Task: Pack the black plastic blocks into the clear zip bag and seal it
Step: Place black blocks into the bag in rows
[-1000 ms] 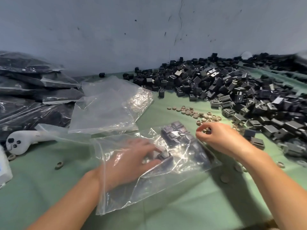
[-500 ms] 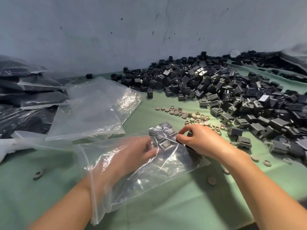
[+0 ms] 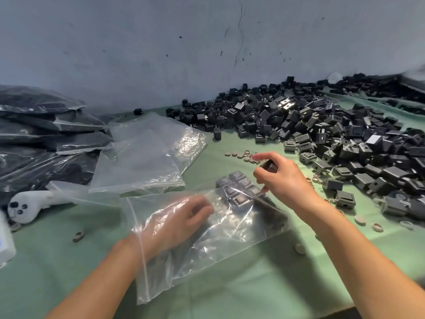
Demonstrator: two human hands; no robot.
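Grey cracked wall (image 3: 161, 54) — green table cover (image 3: 57, 261).

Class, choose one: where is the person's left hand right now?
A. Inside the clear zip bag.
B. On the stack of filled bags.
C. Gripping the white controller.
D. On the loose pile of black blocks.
A: the left hand shows through the plastic of the clear zip bag, with the bag's mouth at its wrist.

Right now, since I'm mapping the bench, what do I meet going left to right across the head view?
White controller → left hand → right hand pinching a black block → pile of loose black blocks.
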